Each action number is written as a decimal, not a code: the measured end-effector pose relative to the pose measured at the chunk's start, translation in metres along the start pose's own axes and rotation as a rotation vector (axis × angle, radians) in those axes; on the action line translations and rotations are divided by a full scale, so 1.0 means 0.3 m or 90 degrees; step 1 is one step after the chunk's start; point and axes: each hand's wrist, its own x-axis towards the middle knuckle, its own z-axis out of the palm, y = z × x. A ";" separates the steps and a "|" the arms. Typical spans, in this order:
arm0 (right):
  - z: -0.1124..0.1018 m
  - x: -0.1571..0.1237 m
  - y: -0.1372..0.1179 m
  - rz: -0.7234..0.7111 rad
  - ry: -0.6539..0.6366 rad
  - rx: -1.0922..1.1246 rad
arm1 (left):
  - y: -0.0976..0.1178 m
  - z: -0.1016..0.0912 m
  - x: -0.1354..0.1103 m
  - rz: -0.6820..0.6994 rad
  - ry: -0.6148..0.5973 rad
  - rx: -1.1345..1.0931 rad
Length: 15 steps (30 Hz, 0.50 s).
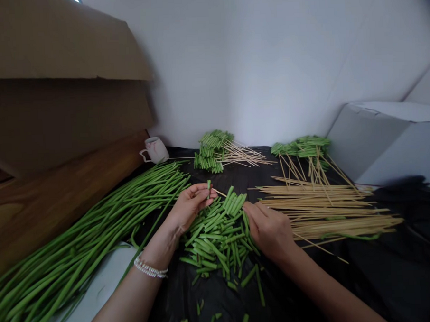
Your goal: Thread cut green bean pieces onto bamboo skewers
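Note:
My left hand (190, 205) pinches a short green bean piece (209, 186) at its fingertips, with the tip of a thin bamboo skewer (220, 193) touching it. My right hand (270, 230) is closed, knuckles up, over the right edge of a pile of cut bean pieces (218, 237); what it grips is hidden, though the skewer seems to run under it. A pearl bracelet (150, 268) circles my left wrist.
Long uncut green beans (86, 233) lie in a heap at left. Loose bamboo skewers (331, 206) are stacked at right. Two piles of finished bean skewers (218, 151) (305, 150) sit at the back. A white cup (155, 149), cardboard box (61, 77) and grey box (388, 139) border the black sheet.

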 end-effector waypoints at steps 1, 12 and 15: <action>0.001 0.000 0.000 0.001 0.002 -0.001 | 0.003 0.003 -0.002 -0.014 0.000 -0.013; 0.000 -0.001 -0.001 -0.004 0.007 -0.009 | 0.021 0.014 -0.014 -0.044 -0.022 -0.073; 0.002 -0.002 -0.002 -0.003 -0.002 -0.013 | 0.025 0.019 -0.018 -0.041 -0.021 -0.065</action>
